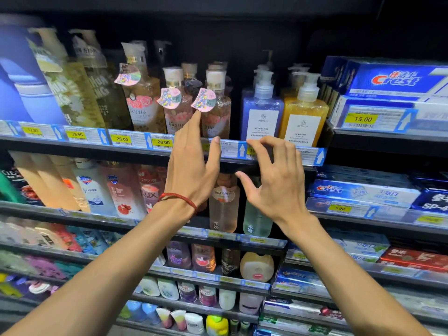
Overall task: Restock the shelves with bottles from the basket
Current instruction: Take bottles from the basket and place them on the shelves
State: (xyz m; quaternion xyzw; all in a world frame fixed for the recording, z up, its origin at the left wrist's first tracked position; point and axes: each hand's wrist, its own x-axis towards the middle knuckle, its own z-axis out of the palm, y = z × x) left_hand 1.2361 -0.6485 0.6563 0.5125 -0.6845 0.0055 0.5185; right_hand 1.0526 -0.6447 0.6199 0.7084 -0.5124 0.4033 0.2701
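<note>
Left hand [191, 170] and right hand [274, 183] are hovering apart, both empty, before the pink bottle [218, 117]. It is probably handling heavy and slick; gripping the body, not the cap [215, 77], is looking safest.

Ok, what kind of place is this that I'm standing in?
Most likely a shop's toiletries aisle, in a supermarket or drugstore. Yellow price tags run along the shelf edges, a blue pump bottle stands among rows of washes, and Crest toothpaste boxes are stacked at the right.

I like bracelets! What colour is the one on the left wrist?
Red; the bracelet shows best in the head view.
</note>
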